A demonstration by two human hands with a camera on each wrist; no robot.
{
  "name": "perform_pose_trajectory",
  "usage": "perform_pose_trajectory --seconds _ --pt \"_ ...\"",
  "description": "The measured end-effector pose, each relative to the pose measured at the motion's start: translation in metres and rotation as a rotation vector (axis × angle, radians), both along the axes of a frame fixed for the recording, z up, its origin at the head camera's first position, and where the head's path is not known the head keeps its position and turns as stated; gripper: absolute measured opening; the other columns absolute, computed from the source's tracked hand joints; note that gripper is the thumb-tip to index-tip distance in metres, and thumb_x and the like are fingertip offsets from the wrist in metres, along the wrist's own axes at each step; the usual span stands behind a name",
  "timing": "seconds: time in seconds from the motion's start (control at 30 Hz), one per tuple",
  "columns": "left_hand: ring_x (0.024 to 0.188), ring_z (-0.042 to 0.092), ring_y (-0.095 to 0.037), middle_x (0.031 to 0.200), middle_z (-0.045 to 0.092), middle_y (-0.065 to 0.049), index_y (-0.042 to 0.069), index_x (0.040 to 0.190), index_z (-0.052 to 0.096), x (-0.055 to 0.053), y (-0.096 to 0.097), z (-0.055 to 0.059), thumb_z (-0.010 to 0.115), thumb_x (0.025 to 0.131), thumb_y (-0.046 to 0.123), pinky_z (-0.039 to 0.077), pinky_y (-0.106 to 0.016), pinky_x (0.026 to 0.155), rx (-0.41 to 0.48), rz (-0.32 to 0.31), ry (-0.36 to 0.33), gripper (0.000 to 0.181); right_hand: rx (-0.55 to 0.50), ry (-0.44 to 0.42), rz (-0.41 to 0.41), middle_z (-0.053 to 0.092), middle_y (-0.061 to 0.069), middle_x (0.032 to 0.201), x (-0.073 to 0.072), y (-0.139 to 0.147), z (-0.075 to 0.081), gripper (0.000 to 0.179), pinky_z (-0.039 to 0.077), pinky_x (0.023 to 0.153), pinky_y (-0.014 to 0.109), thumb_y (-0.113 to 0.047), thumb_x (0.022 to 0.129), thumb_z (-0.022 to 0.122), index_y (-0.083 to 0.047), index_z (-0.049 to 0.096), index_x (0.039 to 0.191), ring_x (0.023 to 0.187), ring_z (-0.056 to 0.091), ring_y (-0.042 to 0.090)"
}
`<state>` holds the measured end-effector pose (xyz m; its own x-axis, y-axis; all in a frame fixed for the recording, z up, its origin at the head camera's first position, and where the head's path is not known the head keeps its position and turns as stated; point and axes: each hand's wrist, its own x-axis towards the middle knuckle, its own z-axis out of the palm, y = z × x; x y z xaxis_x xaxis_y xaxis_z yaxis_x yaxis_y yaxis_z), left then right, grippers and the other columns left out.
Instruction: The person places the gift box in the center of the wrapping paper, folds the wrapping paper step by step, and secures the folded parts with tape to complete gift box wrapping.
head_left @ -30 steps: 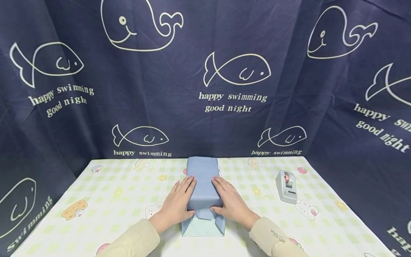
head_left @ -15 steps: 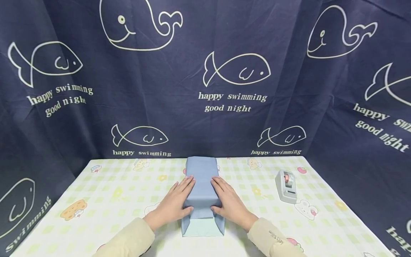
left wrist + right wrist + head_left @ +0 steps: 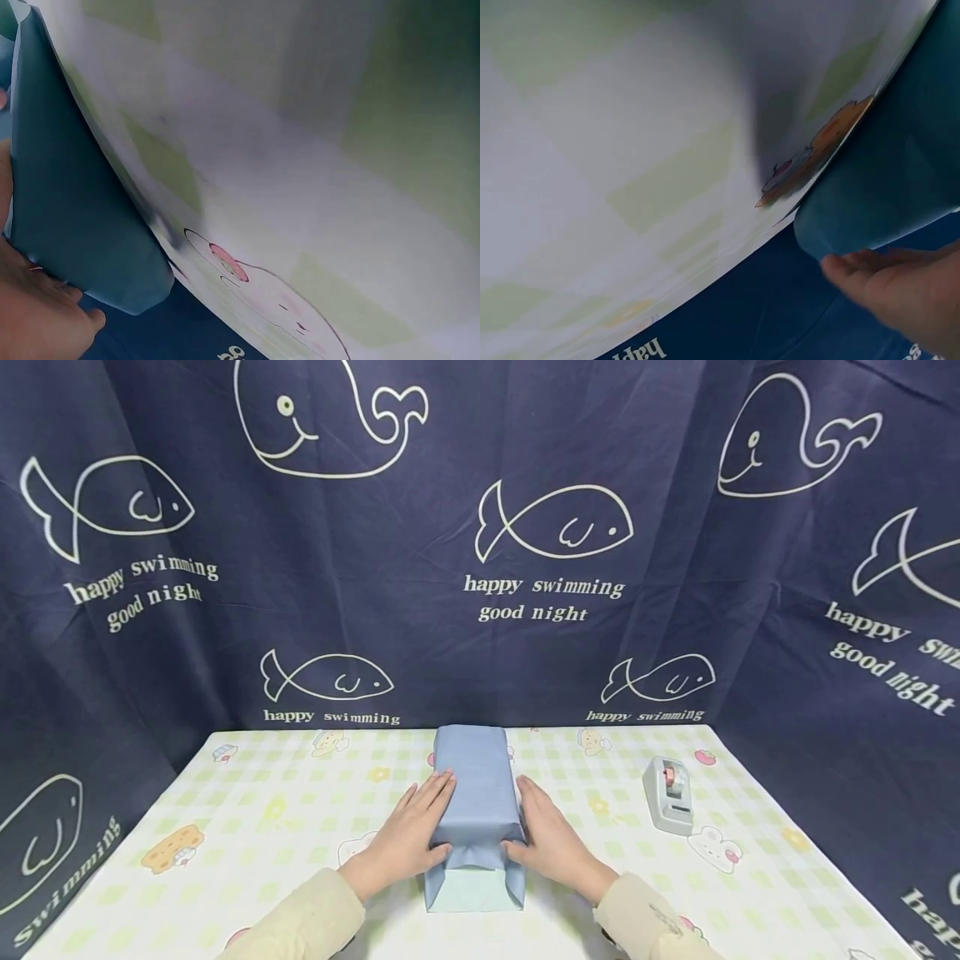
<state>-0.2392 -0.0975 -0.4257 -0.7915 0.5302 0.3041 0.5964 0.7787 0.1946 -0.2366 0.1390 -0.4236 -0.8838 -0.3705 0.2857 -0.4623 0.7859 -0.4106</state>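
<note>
A long box wrapped in blue paper (image 3: 476, 789) lies lengthwise at the middle of the table. At its near end a paper flap (image 3: 472, 892) with a pale green inner face spreads toward me, its sides folded in. My left hand (image 3: 408, 839) rests along the left side, fingers extended over the top edge and thumb by the near end. On the other side, my right hand (image 3: 551, 839) lies with straight fingers along the right side, its thumb at the near corner. In the right wrist view, the fingertips (image 3: 838, 268) are beside the far end of the wrapped box.
A grey tape dispenser (image 3: 670, 795) with a small reddish roll core stands on the table to the right. The table has a green-checked cloth (image 3: 300, 827) with cartoon prints. Behind and at the sides hangs a dark blue curtain (image 3: 435, 635).
My right hand has shifted from the top edge outward to the box's right side. The left hand stays nearly in place. The near flap first flattened, then bent a little.
</note>
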Motion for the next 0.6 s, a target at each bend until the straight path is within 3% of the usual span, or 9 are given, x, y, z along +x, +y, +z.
perform_pose_trajectory --seconds 0.07,0.17,0.23,0.3,0.43,0.6 --pt "0.139 0.021 -0.029 0.151 0.021 -0.013 0.0 0.144 0.021 0.0 0.0 0.0 0.071 0.077 0.029 0.021 -0.051 0.11 -0.004 0.0 0.0 0.088 0.044 0.017 -0.041 0.042 0.025 0.133 0.004 0.0 0.0 0.074 0.037 0.101 0.046 -0.03 0.073 0.073 0.012 0.043 0.125 0.124 0.041 0.036" --pt "0.139 0.02 -0.029 0.152 0.02 -0.013 0.0 0.144 0.021 -0.001 -0.001 -0.002 0.071 0.078 0.029 0.021 -0.051 0.11 -0.006 0.0 0.003 0.088 0.092 0.028 -0.091 0.054 0.013 0.106 0.009 -0.001 0.001 0.04 0.045 0.079 0.034 -0.031 0.071 0.074 0.002 0.059 0.089 0.095 0.05 0.026" --pt "0.14 0.02 -0.029 0.152 0.02 -0.012 0.0 0.144 0.021 -0.001 -0.001 -0.002 0.071 0.078 0.029 0.02 -0.051 0.11 -0.005 0.0 0.005 0.088 0.123 0.025 -0.112 0.052 0.005 0.087 0.012 -0.002 0.002 0.03 0.037 0.065 0.027 -0.032 0.071 0.073 -0.008 0.055 0.067 0.077 0.043 0.019" --pt "0.14 0.019 -0.029 0.152 0.02 -0.012 0.0 0.144 0.02 -0.002 -0.001 -0.003 0.071 0.078 0.029 0.02 -0.051 0.11 -0.008 0.001 0.006 0.088 0.138 0.008 -0.125 0.047 0.001 0.074 0.014 -0.004 0.003 0.035 0.029 0.058 0.024 -0.03 0.072 0.072 -0.012 0.048 0.054 0.067 0.035 0.016" --pt "0.14 0.019 -0.029 0.152 0.019 -0.012 0.001 0.145 0.02 -0.002 -0.001 -0.003 0.07 0.078 0.03 0.019 -0.051 0.11 -0.009 -0.002 -0.001 0.088 0.145 -0.022 -0.127 0.044 -0.002 0.062 0.017 -0.007 0.005 0.039 0.027 0.054 0.023 -0.024 0.075 0.07 -0.013 0.045 0.047 0.062 0.034 0.016" --pt "0.14 0.018 -0.029 0.152 0.019 -0.012 0.001 0.145 0.02 -0.002 -0.001 -0.003 0.07 0.078 0.03 0.019 -0.051 0.111 -0.008 -0.004 -0.005 0.088 0.138 -0.072 -0.121 0.043 -0.002 0.06 0.019 -0.01 0.006 0.033 0.027 0.052 0.022 -0.017 0.077 0.069 -0.012 0.048 0.051 0.062 0.035 0.015"
